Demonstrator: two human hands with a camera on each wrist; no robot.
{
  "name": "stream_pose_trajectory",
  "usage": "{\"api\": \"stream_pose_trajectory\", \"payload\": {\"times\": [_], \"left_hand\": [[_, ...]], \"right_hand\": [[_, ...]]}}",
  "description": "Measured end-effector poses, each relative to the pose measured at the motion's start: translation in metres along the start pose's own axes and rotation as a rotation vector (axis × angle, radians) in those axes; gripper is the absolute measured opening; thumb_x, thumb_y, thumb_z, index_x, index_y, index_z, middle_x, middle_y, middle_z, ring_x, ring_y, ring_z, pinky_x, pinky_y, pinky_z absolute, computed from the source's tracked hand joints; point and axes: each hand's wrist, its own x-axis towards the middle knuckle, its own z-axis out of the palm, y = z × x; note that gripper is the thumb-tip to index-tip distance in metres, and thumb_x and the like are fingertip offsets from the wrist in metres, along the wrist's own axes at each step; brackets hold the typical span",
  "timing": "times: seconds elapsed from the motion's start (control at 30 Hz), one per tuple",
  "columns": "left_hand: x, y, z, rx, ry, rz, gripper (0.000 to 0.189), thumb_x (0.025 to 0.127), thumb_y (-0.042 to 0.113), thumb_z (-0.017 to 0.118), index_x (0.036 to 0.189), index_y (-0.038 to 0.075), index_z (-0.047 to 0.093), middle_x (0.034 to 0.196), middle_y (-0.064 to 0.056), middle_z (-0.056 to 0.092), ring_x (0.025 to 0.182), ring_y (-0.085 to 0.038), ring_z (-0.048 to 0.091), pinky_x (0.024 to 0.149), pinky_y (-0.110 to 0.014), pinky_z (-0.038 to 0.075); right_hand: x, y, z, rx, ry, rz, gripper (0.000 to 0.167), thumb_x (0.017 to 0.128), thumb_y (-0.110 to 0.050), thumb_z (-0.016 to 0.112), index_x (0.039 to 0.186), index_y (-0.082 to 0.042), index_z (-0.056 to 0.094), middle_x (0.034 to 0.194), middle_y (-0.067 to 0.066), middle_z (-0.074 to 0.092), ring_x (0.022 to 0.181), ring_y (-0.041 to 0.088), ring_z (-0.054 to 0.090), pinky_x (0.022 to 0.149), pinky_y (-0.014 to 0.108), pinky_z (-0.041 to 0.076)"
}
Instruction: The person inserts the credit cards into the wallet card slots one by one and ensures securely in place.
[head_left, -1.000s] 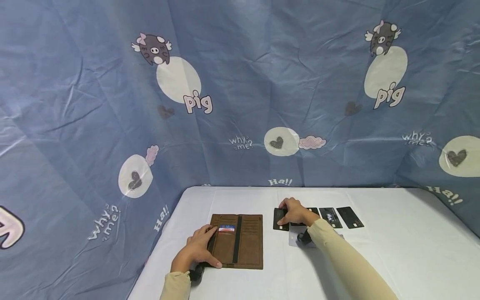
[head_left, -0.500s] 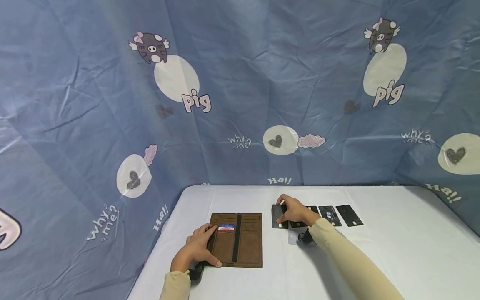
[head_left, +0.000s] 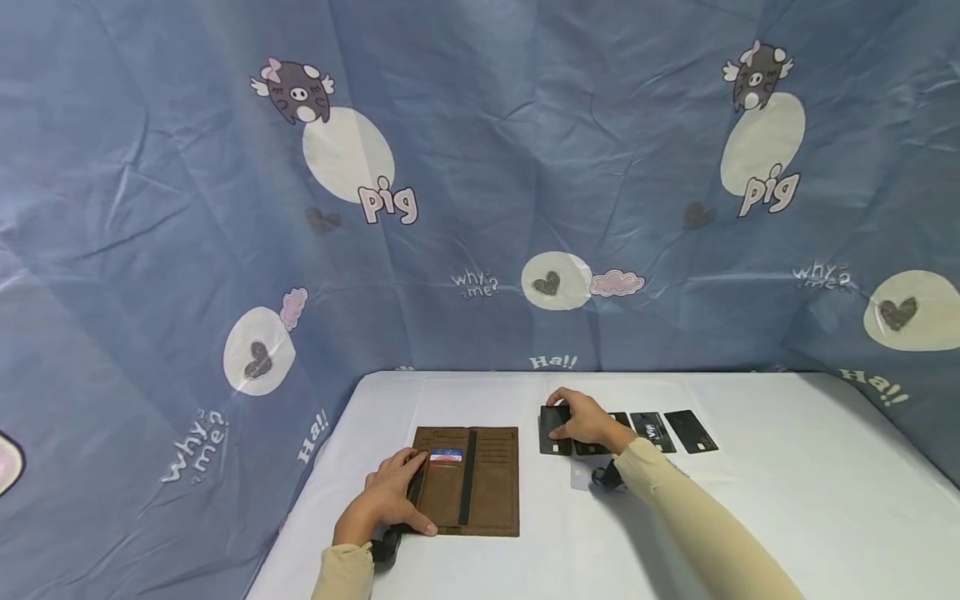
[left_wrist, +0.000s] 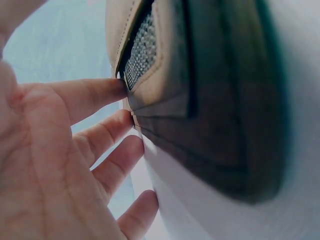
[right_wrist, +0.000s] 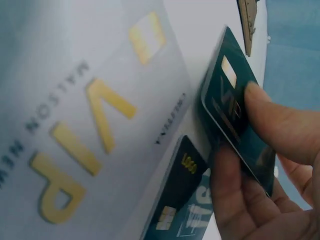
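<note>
Sleeves: cream cloth (head_left: 701, 521), one on each forearm, with a small black device (head_left: 386, 546) at the left wrist.
Left hand: the person's left hand (head_left: 386, 492) has its fingers spread apart, fingertips touching the wallet's left edge, thumb at the near left corner.
Wallet: a brown leather wallet (head_left: 497, 496) lies open on the table, left of the cards; a black strap (head_left: 467, 479) runs down its middle, and a blue, white and red card (head_left: 446, 455) shows in a slot left of it.
Pale card: a translucent greyish card with gold VIP lettering (right_wrist: 100, 140) lies partly beneath the right forearm.
Right hand: the right hand (head_left: 588, 419) pinches a glossy black card with a pale gold chip (right_wrist: 235, 110) — thumb above, fingers beneath, card tilted.
Row: more black cards (head_left: 690, 432) lie to its right, one partly hidden by the hand.
Table: white-covered (head_left: 795, 500).
Backdrop: blue fabric (head_left: 450, 150) — printed with pigs, hearts and words.
</note>
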Motion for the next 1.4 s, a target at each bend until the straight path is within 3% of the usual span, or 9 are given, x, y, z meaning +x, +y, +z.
{"api": "stream_pose_trajectory", "payload": {"times": [0.13,0.33,0.5,0.67,0.77,0.9,1.17,1.4], "left_hand": [[0.000,-0.001,-0.001,0.005,0.001,0.000,0.122,0.050,0.038,0.099,0.151,0.008,0.039,0.156,-0.020,0.032,0.142,-0.044,0.029,0.108,-0.066,0.028],[0.001,-0.002,0.000,0.001,-0.002,0.000,0.123,0.050,0.038,0.099,0.152,0.008,0.038,0.156,-0.020,0.031,0.142,-0.044,0.030,0.107,-0.066,0.028],[0.000,-0.003,0.002,-0.009,-0.010,-0.006,0.122,0.050,0.038,0.099,0.152,0.007,0.038,0.157,-0.019,0.031,0.142,-0.044,0.029,0.108,-0.066,0.028],[0.000,-0.004,0.002,-0.003,-0.007,-0.013,0.122,0.050,0.038,0.099,0.152,0.008,0.039,0.157,-0.019,0.031,0.143,-0.044,0.029,0.108,-0.066,0.028],[0.000,-0.004,0.002,-0.001,-0.005,-0.014,0.122,0.050,0.038,0.099,0.151,0.008,0.039,0.157,-0.018,0.031,0.143,-0.044,0.029,0.109,-0.065,0.028],[-0.001,-0.003,0.002,-0.013,-0.007,-0.002,0.121,0.051,0.037,0.099,0.151,0.008,0.039,0.157,-0.020,0.031,0.142,-0.044,0.029,0.108,-0.066,0.028],[-0.002,-0.004,0.005,-0.021,-0.010,0.013,0.120,0.051,0.037,0.099,0.151,0.008,0.039,0.156,-0.020,0.032,0.142,-0.046,0.029,0.107,-0.067,0.028],[0.000,-0.004,0.002,-0.001,0.001,0.008,0.120,0.050,0.038,0.099,0.151,0.009,0.040,0.155,-0.019,0.033,0.142,-0.044,0.030,0.107,-0.066,0.028]], "right_hand": [[0.000,0.000,0.000,0.020,0.000,0.016,0.054,0.074,0.001,0.080,0.124,-0.005,0.059,0.110,0.016,0.064,0.088,0.021,0.061,0.079,0.038,0.051],[0.001,-0.003,0.002,0.076,-0.030,0.038,0.074,0.074,0.007,0.073,0.142,0.001,0.044,0.127,0.025,0.056,0.093,0.025,0.060,0.078,0.037,0.051],[0.000,-0.003,0.005,0.062,0.003,0.059,0.074,0.077,0.003,0.078,0.143,-0.001,0.044,0.105,0.018,0.064,0.084,0.021,0.062,0.073,0.035,0.051],[-0.001,-0.003,0.007,0.062,0.021,0.051,0.064,0.080,0.001,0.077,0.138,-0.002,0.049,0.083,0.011,0.061,0.068,0.018,0.059,0.058,0.032,0.051],[0.001,-0.004,0.008,0.109,0.043,0.068,0.064,0.082,0.002,0.075,0.139,-0.003,0.048,0.085,0.013,0.058,0.064,0.019,0.061,0.049,0.032,0.054],[0.004,-0.006,0.009,0.129,0.083,0.085,0.066,0.085,0.002,0.072,0.144,-0.005,0.043,0.093,0.017,0.058,0.067,0.020,0.063,0.047,0.032,0.055],[0.012,-0.009,0.017,0.060,0.186,0.033,0.069,0.086,0.004,0.068,0.146,-0.001,0.036,0.104,0.020,0.061,0.083,0.024,0.060,0.070,0.036,0.050],[0.019,-0.024,0.027,0.202,0.215,0.055,0.068,0.088,0.005,0.066,0.148,-0.004,0.035,0.103,0.019,0.061,0.080,0.022,0.064,0.057,0.031,0.054]]}}
